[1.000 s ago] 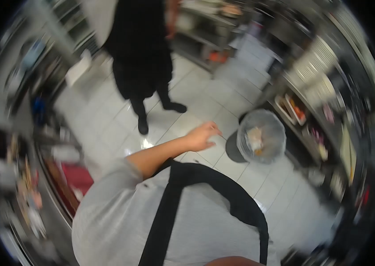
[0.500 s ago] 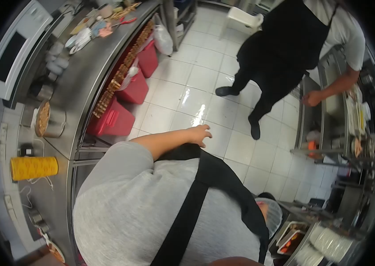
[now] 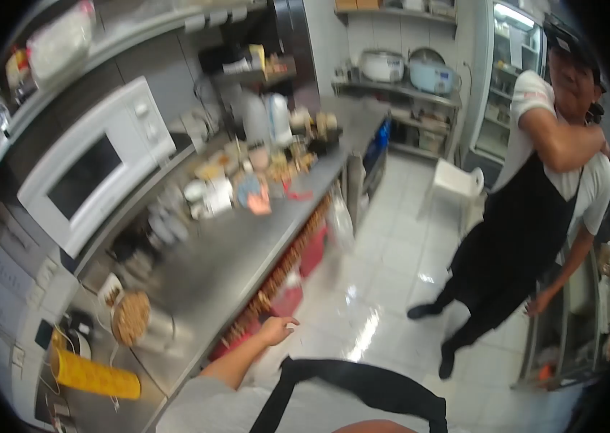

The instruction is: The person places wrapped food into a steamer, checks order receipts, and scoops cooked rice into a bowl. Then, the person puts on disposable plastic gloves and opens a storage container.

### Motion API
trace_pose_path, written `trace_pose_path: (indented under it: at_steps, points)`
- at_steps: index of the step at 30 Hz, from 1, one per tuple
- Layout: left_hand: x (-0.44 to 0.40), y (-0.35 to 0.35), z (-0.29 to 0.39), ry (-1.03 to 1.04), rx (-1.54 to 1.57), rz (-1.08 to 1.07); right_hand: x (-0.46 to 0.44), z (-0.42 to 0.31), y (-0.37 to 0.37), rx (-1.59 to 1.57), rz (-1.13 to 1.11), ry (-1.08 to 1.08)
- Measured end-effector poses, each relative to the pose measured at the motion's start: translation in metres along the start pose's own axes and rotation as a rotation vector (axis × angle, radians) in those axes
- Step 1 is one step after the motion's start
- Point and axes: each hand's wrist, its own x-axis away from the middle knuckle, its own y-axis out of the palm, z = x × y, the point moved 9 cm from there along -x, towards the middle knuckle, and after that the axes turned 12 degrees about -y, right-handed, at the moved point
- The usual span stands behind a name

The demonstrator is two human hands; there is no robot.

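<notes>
My left hand (image 3: 276, 330) hangs in the air beside the steel counter (image 3: 225, 249). Its fingers are apart and slightly bent, and it holds nothing. Just past it, red bins (image 3: 312, 254) stand below the counter, under a row of small brown pieces whose kind I cannot make out. Left of the hand, on the counter, is a metal pot (image 3: 164, 333) full of a light brown, lumpy food. A yellow patterned cylinder (image 3: 96, 375) lies near the pot. My right hand is out of view.
A white microwave (image 3: 67, 209) sits above the counter. Utensils, cloths and containers crowd its far end. To the right stands a person in a black apron (image 3: 521, 238), one arm across the chest. A white stool (image 3: 456, 180) and a shelf with cookers (image 3: 381, 66) are farther back.
My view has tilted up and shifted left, bringing the back shelf and cookers into sight. The other person has raised one arm to the shoulder. The round, lidded-looking container at lower right has left view.
</notes>
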Motion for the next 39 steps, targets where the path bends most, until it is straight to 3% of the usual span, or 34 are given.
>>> trace_pose_path:
  at_steps: [2, 4, 9, 13, 19, 21, 22, 23, 24, 25, 27, 28, 30, 32, 34, 36, 37, 39]
  points:
    - [-0.042, -0.074, 0.034, -0.007, -0.018, 0.163, -0.052, -0.019, -0.001, 0.003, -0.028, -0.025]
    - [-0.081, -0.141, 0.086, 0.165, 0.141, 0.249, -0.100, -0.032, -0.006, 0.015, -0.056, -0.046]
    - [-0.176, -0.225, 0.183, 0.367, -0.074, 0.381, -0.216, -0.047, -0.034, 0.035, -0.106, -0.089]
    - [-0.241, -0.242, 0.180, 0.402, -0.112, 0.446, -0.301, -0.040, -0.063, 0.043, -0.130, -0.101]
    - [-0.292, -0.235, 0.110, 0.142, -0.135, 0.465, -0.432, -0.017, -0.101, 0.052, -0.081, -0.191]
    - [-0.299, -0.234, 0.108, -0.017, -0.036, 0.427, -0.491, -0.008, -0.107, 0.077, 0.047, -0.399]
    - [-0.305, -0.240, 0.113, -0.007, -0.060, 0.517, -0.533, -0.015, -0.113, 0.138, 0.148, -0.539]
    - [-0.313, -0.244, 0.119, -0.005, -0.084, 0.585, -0.569, -0.038, -0.124, 0.378, 0.281, -0.620]
    - [-0.322, -0.246, 0.125, -0.006, -0.111, 0.637, -0.588, -0.068, -0.142, 0.387, 0.245, -0.597]
    - [-0.338, -0.246, 0.129, -0.064, -0.084, 0.607, -0.585, -0.106, -0.177, 0.253, 0.140, -0.441]
    - [-0.376, -0.248, 0.152, -0.100, -0.047, 0.548, -0.615, -0.122, -0.202, 0.088, 0.256, -0.498]
    - [-0.399, -0.248, 0.170, -0.067, -0.034, 0.522, -0.638, -0.107, -0.193, 0.026, 0.210, -0.487]
    - [-0.445, -0.235, 0.204, 0.015, -0.030, 0.492, -0.627, -0.098, -0.204, -0.233, 0.054, -0.186]
    - [-0.491, -0.215, 0.246, 0.215, 0.009, 0.375, -0.640, -0.048, -0.187, 0.212, -0.169, -0.104]
    - [-0.538, -0.202, 0.285, 0.344, -0.099, 0.309, -0.662, 0.031, -0.161, 0.367, -0.205, 0.073]
    - [-0.593, -0.199, 0.303, 0.385, -0.121, 0.354, -0.664, 0.021, -0.181, 0.391, -0.186, -0.046]
    - [-0.622, -0.201, 0.308, 0.360, -0.098, 0.358, -0.657, -0.017, -0.223, 0.251, 0.021, 0.009]
    - [-0.678, -0.215, 0.322, 0.312, -0.055, 0.384, -0.699, -0.012, -0.215, 0.196, 0.105, -0.021]
